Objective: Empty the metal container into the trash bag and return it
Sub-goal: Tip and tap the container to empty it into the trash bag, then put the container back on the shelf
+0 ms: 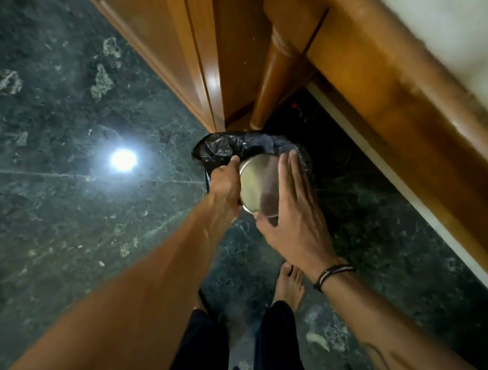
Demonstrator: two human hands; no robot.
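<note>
I hold the metal container (258, 184) upside down over the open mouth of the black trash bag (217, 149), its round shiny base facing up at me. My left hand (224, 188) has its grip closed around the container's rim at its nine o'clock side, thumb stretched toward twelve. My right hand (294, 212) lies flat and open against the container's three o'clock side, fingers straight and together, thumb hooked under the edge at six; it presses rather than clasps. The bag stands on the dark green marble floor (35, 139), tucked at the foot of a wooden door frame (197, 47) that rises toward twelve o'clock, with a turned wooden leg (276, 76) just beside it at one o'clock. A lamp's reflection (123, 159) glares on the floor at nine o'clock from the bag. My bare foot (290, 285) stands at six o'clock, below the container. A dark cord bracelet (332, 274) circles my right wrist.
</note>
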